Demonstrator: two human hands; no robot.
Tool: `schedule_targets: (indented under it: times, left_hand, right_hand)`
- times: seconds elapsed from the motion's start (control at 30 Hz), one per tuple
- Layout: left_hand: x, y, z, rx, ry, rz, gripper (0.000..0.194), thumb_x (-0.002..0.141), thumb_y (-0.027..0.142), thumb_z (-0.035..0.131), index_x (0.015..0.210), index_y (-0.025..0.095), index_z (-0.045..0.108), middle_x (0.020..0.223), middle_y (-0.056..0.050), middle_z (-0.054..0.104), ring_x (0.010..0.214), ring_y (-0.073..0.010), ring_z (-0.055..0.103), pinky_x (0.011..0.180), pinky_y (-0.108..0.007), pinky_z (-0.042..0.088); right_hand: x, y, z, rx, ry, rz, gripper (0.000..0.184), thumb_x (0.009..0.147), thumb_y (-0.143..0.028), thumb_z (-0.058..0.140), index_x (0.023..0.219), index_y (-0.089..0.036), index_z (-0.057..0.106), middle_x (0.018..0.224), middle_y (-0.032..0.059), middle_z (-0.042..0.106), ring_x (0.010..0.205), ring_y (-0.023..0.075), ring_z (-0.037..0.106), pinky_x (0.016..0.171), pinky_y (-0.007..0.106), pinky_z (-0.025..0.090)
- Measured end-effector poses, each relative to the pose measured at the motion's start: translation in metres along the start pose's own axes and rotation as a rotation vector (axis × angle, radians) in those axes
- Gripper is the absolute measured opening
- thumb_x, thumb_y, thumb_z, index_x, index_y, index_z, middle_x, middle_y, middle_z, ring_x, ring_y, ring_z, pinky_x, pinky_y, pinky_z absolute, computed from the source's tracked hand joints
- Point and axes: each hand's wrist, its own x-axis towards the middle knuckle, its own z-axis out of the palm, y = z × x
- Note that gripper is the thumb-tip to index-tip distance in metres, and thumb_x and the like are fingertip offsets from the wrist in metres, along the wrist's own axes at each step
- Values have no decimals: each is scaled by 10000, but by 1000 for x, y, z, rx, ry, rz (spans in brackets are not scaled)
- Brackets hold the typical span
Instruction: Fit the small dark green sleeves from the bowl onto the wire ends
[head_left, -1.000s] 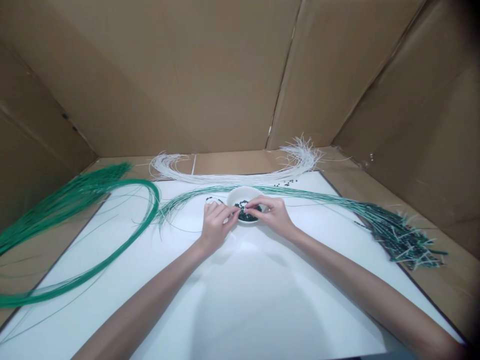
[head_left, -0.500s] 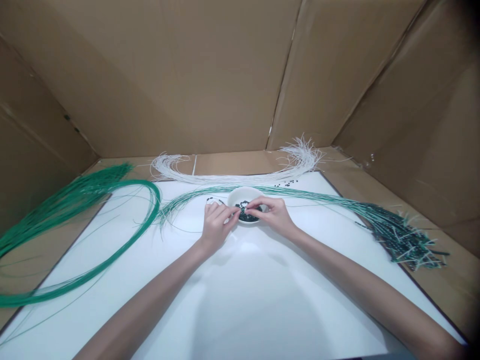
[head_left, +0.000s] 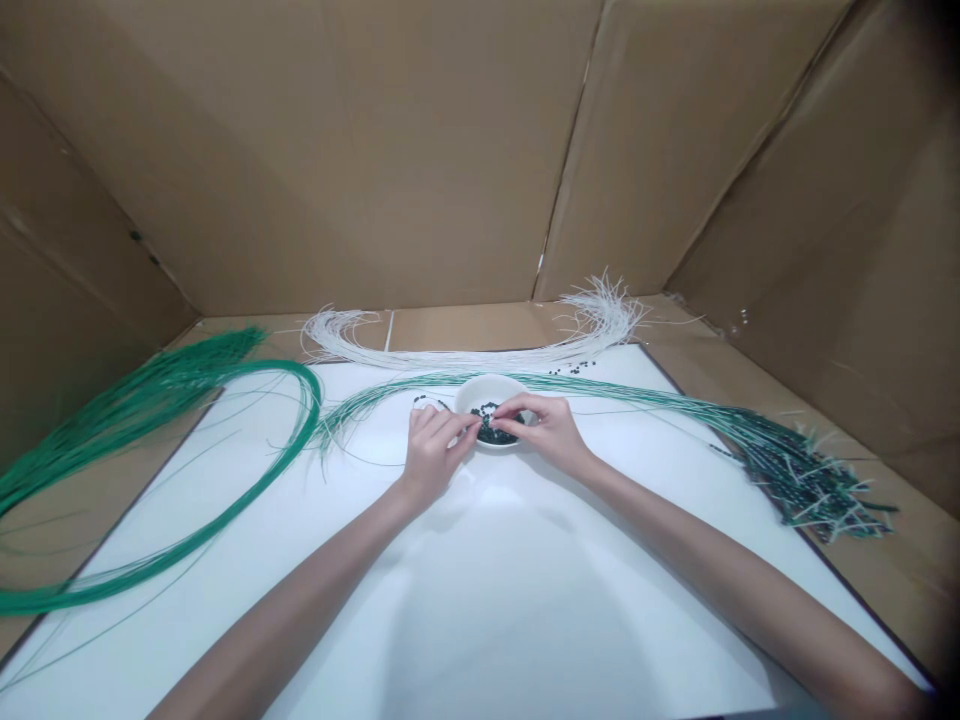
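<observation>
A white bowl (head_left: 491, 384) holds small dark green-black beads (head_left: 496, 434). My left hand (head_left: 439, 445) is closed in a pinch at the bowl's left rim. A thin cord with a few dark beads (head_left: 430, 401) shows just behind that hand and appears to run into its fingers. From the right, my right hand (head_left: 546, 428) reaches over the bowl with thumb and forefinger pinched. A tiny pale bit shows at its fingertips, too small to name. Both sets of fingertips nearly meet above the beads.
Green cords (head_left: 300, 440) lie coiled at the left. A bundle of green cords (head_left: 637, 390) passes behind the bowl to beaded ends (head_left: 814, 475) at right. White cords (head_left: 465, 358) and loose beads (head_left: 574, 368) lie at the back. Cardboard walls (head_left: 337, 150) enclose the white table (head_left: 510, 600).
</observation>
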Motion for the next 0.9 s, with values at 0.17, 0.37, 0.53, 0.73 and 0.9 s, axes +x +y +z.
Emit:
schedule_targets:
  times: [0.17, 0.37, 0.53, 0.73, 0.9]
  left_hand:
    - [0, 0, 0, -3, -5, 0, 81, 776, 209, 547, 812, 210, 620, 646, 12, 608, 612, -122, 433, 659, -295, 292]
    - [1, 0, 0, -6, 1, 22, 78, 771, 201, 556, 814, 207, 621, 635, 14, 606, 609, -120, 428, 654, -292, 294]
    - [1, 0, 0, -8, 3, 30, 79, 768, 197, 560, 818, 207, 620, 643, 15, 610, 615, -121, 428, 653, -290, 297]
    - [0, 0, 0, -10, -1, 31, 80, 770, 200, 557, 822, 207, 618, 655, 13, 618, 618, -122, 434, 653, -292, 300]
    - [0, -1, 0, -14, 10, 25, 81, 770, 197, 557, 820, 207, 619, 662, 13, 623, 613, -122, 435, 653, -295, 301]
  right_hand:
    - [-1, 0, 0, 9, -3, -2, 97, 651, -247, 659, 697, -162, 663, 709, 40, 670, 667, 148, 605, 641, 252, 451]
    - [-1, 1, 1, 1, 3, 1, 99, 651, -253, 658, 697, -166, 664, 708, 40, 671, 670, 154, 609, 644, 260, 455]
    - [-1, 1, 0, 2, -4, 6, 106, 653, -259, 657, 702, -165, 665, 710, 42, 673, 676, 156, 610, 647, 262, 457]
    - [-2, 1, 1, 5, -15, 6, 117, 661, -274, 650, 716, -174, 672, 717, 39, 673, 673, 152, 607, 630, 258, 453]
    - [-1, 1, 0, 15, -8, 30, 110, 655, -269, 652, 710, -176, 673, 719, 37, 677, 682, 158, 614, 644, 264, 461]
